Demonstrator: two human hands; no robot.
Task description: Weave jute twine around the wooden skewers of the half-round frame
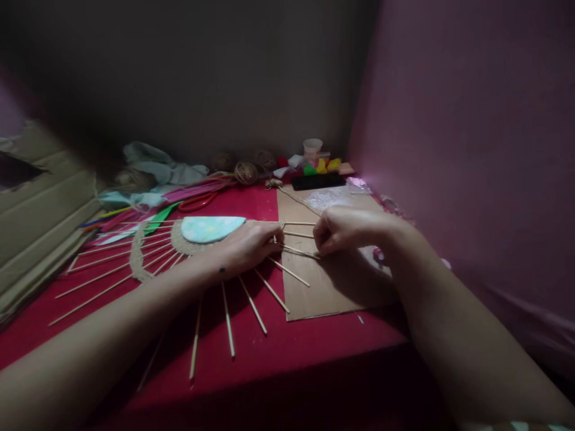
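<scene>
A half-round craft piece of thin wooden sticks (227,320) fans out over the red cloth, with twine woven across the sticks in an arc (137,254) on the left. At its centre sits a pale blue-green half-disc (213,228) edged with more twine. My left hand (256,242) lies over the fan, its fingers pinched around sticks on the right side. Just right of it, my right hand (339,230) is closed at the stick ends; a strand of twine (299,200) runs into it from behind. Its fingertips are partly hidden.
Under the right hand lies a cardboard sheet (341,293). Behind are a black phone (318,181), a cup (312,146), twine balls (245,172) and red-handled scissors (196,203). Folded cardboard (40,221) stands left; a pink wall (471,131) rises right.
</scene>
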